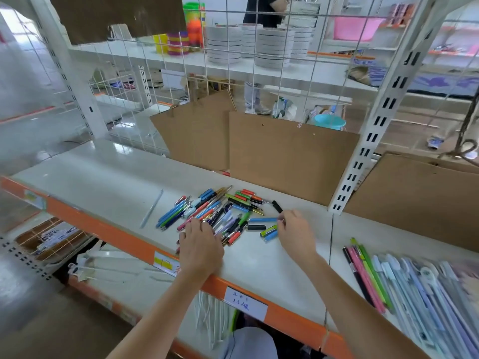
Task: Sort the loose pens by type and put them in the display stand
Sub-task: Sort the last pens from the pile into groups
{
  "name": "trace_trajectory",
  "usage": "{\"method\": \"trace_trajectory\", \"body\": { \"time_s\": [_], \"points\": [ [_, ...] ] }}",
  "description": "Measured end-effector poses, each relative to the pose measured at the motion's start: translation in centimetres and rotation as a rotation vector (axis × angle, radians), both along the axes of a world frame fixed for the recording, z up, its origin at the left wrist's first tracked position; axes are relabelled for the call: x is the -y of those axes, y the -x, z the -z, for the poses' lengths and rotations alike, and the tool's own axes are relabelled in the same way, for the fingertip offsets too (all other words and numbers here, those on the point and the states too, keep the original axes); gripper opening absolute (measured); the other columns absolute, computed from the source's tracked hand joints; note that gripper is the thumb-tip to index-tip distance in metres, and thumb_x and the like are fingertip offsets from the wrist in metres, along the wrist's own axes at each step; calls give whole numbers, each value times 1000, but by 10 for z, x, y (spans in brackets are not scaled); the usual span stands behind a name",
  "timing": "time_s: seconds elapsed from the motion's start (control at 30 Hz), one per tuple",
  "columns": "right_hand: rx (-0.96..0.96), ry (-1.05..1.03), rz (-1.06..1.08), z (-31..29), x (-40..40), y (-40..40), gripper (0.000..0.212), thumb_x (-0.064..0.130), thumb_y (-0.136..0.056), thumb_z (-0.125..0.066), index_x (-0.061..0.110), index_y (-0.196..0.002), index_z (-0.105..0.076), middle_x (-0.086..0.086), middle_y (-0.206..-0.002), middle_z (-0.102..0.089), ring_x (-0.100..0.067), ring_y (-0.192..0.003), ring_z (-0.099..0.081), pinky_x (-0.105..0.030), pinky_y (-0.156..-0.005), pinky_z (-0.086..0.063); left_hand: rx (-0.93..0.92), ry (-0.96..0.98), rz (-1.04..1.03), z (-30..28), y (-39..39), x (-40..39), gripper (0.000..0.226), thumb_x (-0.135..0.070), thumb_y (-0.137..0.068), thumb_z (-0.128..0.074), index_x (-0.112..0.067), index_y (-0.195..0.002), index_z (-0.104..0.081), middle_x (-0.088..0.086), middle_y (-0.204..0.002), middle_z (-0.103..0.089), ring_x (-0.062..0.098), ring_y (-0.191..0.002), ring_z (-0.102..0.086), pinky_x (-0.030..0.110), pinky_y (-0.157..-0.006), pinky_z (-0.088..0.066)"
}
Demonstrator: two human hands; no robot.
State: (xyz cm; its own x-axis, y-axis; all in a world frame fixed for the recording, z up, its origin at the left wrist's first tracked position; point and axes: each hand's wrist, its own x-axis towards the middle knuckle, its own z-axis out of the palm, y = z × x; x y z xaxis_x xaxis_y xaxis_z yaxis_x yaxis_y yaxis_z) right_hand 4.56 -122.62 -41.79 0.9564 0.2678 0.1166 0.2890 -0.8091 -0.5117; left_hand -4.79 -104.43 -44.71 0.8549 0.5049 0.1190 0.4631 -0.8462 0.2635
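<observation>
— What do we see, starting at the left of the shelf [103,182]?

— We see one clear pen [151,209] lying alone, apart from the rest. Next to it comes the heap of loose pens [215,213], many colours, spread on the white shelf just behind its orange edge [108,229].

— And our hands?

— Our left hand [199,248] rests palm down on the near side of the heap, its fingers [193,226] fairly straight and flat over several pens; we cannot tell whether it grips any. Our right hand [298,234] sits at the heap's right end, its fingers [282,221] narrow, pinching the end of a blue pen [261,219] that lies flat on the shelf. A black cap [276,206] lies just beyond that hand.

— Further right?

— We see a row of long pens and packaged items [404,286] laid side by side, well apart from the heap. Brown cardboard sheets [290,156] lean behind the shelf.
</observation>
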Motion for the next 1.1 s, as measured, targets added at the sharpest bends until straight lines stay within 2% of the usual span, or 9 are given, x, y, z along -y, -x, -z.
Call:
{"method": "trace_trajectory", "body": {
  "time_s": [0.13,0.27,0.37,0.47,0.6,0.73,0.87,0.97,1.1],
  "points": [
    [-121,109,109,-12,5,-18,21,9,-94,-41,5,-112,-52,-12,-118,-44,-31,-97,-55,-30,-75,-40,11,-12,3,-1,1,1,33,-38,-99,-33,-14,-113,-50,4,-118,-44,20,-116,-39,36,-104,-31],
    [-224,170,75,-4,17,-14,21,13,-96,-41,3,-112,-51,-16,-117,-49,-31,-97,-54,-31,-79,-41,64,16,21,-6,3,4,20,-31,-100,-32,-16,-107,-44,0,-110,-45,16,-103,-40,33,-96,-34],
    [-219,20,77,-7,30,3,14,13,-96,-43,5,-102,-53,-12,-106,-54,-21,-82,-49,-27,-69,-36,100,23,73,-13,6,6,9,-16,-99,-34,-16,-104,-42,-2,-104,-47,15,-96,-40,28,-90,-35],
    [-241,-246,57,-13,50,30,12,13,-93,-49,7,-87,-57,-3,-88,-63,-14,-70,-52,-23,-56,-34,163,104,168,-20,12,16,8,-6,-97,-39,-15,-97,-40,-1,-95,-48,13,-84,-41,21,-72,-32],
    [-383,-701,125,-14,81,63,12,11,-96,-50,2,-89,-56,-4,-76,-67,-14,-64,-59,-21,-50,-40,213,192,439,-27,18,58,9,-23,-101,-38,-17,-93,-38,-7,-76,-42,12,-65,-42,21,-52,-27],
    [-423,-978,216,0,104,83,6,5,-96,-49,4,-97,-55,-14,-76,-64,-13,-57,-59,-22,-49,-43,196,190,589,-16,22,95,24,-41,-100,-35,-22,-100,-50,-9,-81,-54,10,-67,-50,26,-59,-38],
    [-456,-1156,294,6,111,89,12,5,-96,-48,5,-93,-60,-9,-75,-64,-12,-60,-58,-25,-59,-46,180,196,615,-3,27,98,22,-38,-98,-45,-21,-94,-58,-13,-71,-52,6,-60,-48,16,-53,-31],
    [-488,-1318,331,1,114,89,15,5,-96,-47,3,-89,-60,-8,-74,-63,-12,-60,-57,-20,-56,-47,198,268,585,-3,27,95,19,-36,-96,-50,-22,-87,-58,-16,-61,-47,3,-55,-46,14,-51,-28],
    [-489,-1315,315,1,115,90,14,5,-97,-46,1,-92,-59,-10,-81,-64,-15,-66,-57,-19,-58,-49,182,277,589,-3,28,97,17,-36,-95,-52,-23,-86,-57,-17,-62,-50,6,-59,-50,12,-53,-31]
  ]
}}
